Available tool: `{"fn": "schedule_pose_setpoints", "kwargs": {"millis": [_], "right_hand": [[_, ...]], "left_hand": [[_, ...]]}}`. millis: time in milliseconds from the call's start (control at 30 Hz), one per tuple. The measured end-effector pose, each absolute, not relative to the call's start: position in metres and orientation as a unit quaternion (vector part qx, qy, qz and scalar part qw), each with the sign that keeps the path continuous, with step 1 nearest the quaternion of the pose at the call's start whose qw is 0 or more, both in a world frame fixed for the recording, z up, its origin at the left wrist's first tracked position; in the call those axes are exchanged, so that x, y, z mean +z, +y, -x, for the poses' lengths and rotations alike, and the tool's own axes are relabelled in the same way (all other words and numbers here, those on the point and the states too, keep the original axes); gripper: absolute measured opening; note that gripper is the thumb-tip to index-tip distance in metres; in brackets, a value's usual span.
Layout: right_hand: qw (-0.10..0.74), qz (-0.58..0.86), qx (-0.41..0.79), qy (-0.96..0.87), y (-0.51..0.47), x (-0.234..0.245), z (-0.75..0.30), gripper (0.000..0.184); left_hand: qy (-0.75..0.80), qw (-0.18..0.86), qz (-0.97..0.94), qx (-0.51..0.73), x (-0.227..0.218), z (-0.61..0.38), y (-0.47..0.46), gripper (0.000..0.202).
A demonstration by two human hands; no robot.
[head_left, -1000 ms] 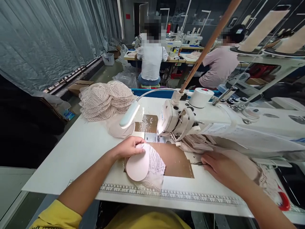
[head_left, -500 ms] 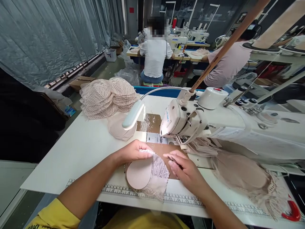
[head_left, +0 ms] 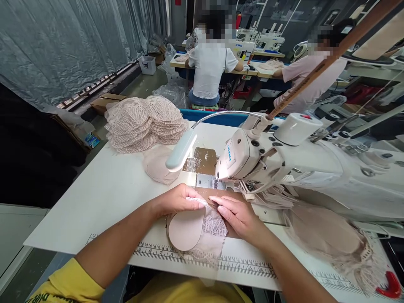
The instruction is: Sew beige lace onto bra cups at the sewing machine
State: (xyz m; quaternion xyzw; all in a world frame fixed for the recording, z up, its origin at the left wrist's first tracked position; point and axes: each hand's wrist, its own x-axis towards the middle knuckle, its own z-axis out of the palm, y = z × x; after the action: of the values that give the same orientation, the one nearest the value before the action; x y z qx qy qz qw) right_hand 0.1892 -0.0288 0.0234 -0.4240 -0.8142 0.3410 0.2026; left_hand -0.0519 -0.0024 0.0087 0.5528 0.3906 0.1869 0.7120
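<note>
My left hand (head_left: 180, 199) pinches the upper edge of a beige lace bra cup piece (head_left: 215, 223) between thumb and fingers. A smooth oval foam pad (head_left: 185, 230) shows on the left part of that piece, and sheer fabric hangs toward the table's front edge. My right hand (head_left: 239, 215) is closed around small dark thread snips (head_left: 213, 204), mostly hidden by the fingers. Their tip is at the lace's top edge, close to my left thumb. Both hands are just in front of the sewing machine's needle area (head_left: 217, 183).
The white sewing machine (head_left: 240, 155) stands right of centre, with a lamp (head_left: 181, 150) beside its head. Stacked lace cups (head_left: 142, 124) lie at back left, a single cup piece (head_left: 160, 165) before them. More beige pieces (head_left: 325, 229) lie right. Two people sit ahead.
My right hand has moved left and slightly up, bringing the snips to the lace edge beside my left thumb. My left hand keeps its pinch. The view has shifted slightly.
</note>
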Motion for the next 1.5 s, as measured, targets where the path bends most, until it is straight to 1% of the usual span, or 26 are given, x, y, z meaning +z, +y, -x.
{"fn": "schedule_pose_setpoints", "kwargs": {"millis": [133, 233, 333, 467, 600, 700, 800, 900, 967, 1000, 1067, 1100, 1200, 1267, 1333, 1433, 1500], "right_hand": [[0.218, 0.421, 0.371, -0.799, -0.026, 0.017, -0.189, 0.04], [0.223, 0.415, 0.424, -0.774, -0.027, 0.013, -0.187, 0.038], [0.224, 0.434, 0.47, -0.735, -0.029, 0.012, -0.184, 0.03], [0.22, 0.451, 0.477, -0.721, -0.03, 0.016, -0.179, 0.017], [0.218, 0.452, 0.488, -0.714, -0.031, 0.018, -0.174, 0.013], [0.232, 0.452, 0.484, -0.712, -0.031, 0.016, -0.172, 0.01], [0.253, 0.449, 0.496, -0.699, -0.031, 0.011, -0.173, 0.011], [0.3, 0.461, 0.531, -0.644, -0.031, 0.004, -0.175, 0.014], [0.326, 0.462, 0.564, -0.602, -0.03, 0.001, -0.174, 0.02], [0.327, 0.458, 0.578, -0.59, -0.03, 0.0, -0.173, 0.026], [0.3, 0.452, 0.588, -0.6, -0.029, 0.001, -0.171, 0.039], [0.277, 0.455, 0.577, -0.619, -0.029, 0.002, -0.17, 0.038], [0.208, 0.488, 0.503, -0.682, -0.027, 0.007, -0.173, 0.011], [0.181, 0.489, 0.487, -0.701, -0.026, 0.009, -0.178, 0.014], [0.169, 0.471, 0.512, -0.698, -0.025, 0.009, -0.18, 0.017], [0.194, 0.472, 0.531, -0.676, -0.025, 0.007, -0.176, 0.027], [0.211, 0.475, 0.513, -0.683, -0.025, 0.005, -0.17, 0.023]], "left_hand": [[0.387, 0.714, -0.554, 0.185, 0.008, 0.052, -0.003, 0.033], [0.37, 0.72, -0.559, 0.18, 0.01, 0.051, -0.002, 0.033], [0.355, 0.725, -0.562, 0.18, 0.01, 0.049, -0.002, 0.034], [0.342, 0.718, -0.58, 0.176, 0.009, 0.045, -0.002, 0.033], [0.319, 0.726, -0.583, 0.175, 0.007, 0.042, -0.001, 0.035], [0.315, 0.728, -0.587, 0.16, 0.009, 0.041, -0.002, 0.04], [0.317, 0.723, -0.593, 0.158, 0.01, 0.041, -0.002, 0.042], [0.332, 0.717, -0.589, 0.169, 0.007, 0.04, -0.003, 0.041], [0.339, 0.713, -0.59, 0.169, 0.004, 0.038, -0.004, 0.041], [0.338, 0.712, -0.592, 0.169, 0.003, 0.038, -0.004, 0.041], [0.328, 0.705, -0.605, 0.173, 0.003, 0.039, -0.002, 0.038], [0.323, 0.696, -0.618, 0.169, 0.005, 0.041, -0.001, 0.036], [0.342, 0.636, -0.68, 0.124, 0.016, 0.053, 0.002, 0.03], [0.37, 0.59, -0.711, 0.096, 0.023, 0.061, 0.003, 0.027], [0.384, 0.568, -0.721, 0.095, 0.027, 0.064, 0.003, 0.024], [0.377, 0.56, -0.727, 0.124, 0.027, 0.058, -0.001, 0.025], [0.375, 0.547, -0.731, 0.156, 0.029, 0.053, -0.006, 0.03]]}}
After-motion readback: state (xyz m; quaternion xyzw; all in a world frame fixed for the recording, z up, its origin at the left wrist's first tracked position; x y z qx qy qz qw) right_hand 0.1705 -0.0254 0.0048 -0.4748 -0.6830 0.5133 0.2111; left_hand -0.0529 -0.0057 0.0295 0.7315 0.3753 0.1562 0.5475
